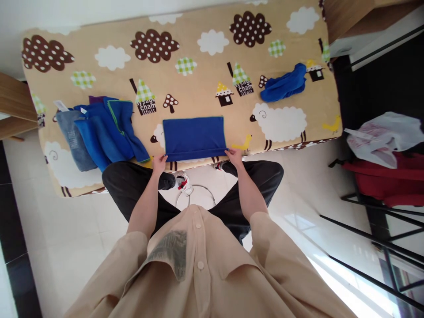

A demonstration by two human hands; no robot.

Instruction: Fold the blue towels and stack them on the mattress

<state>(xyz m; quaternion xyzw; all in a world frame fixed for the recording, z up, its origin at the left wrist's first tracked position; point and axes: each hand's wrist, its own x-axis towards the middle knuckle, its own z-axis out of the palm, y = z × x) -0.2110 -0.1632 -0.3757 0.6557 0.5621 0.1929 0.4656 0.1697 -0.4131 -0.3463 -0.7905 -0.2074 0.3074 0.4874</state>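
A blue towel [194,134] with thin green edging lies flat before me, and a narrow strip along its near edge is folded over. My left hand [159,163] pinches the near left corner of that towel. At the near right corner, my right hand [235,157] has its fingers closed on the cloth. To the left lies a heap of blue towels [102,128] with a grey-blue cloth [74,139] at its side. A rolled or bunched blue cloth [285,84] rests farther off to the right.
A patterned cover with sheep and clouds [198,92] spreads over the low surface. On the right stand a red bag [387,181] with a white plastic bag [386,134] on it, and a black metal rack [391,238]. My knees are close to the near edge.
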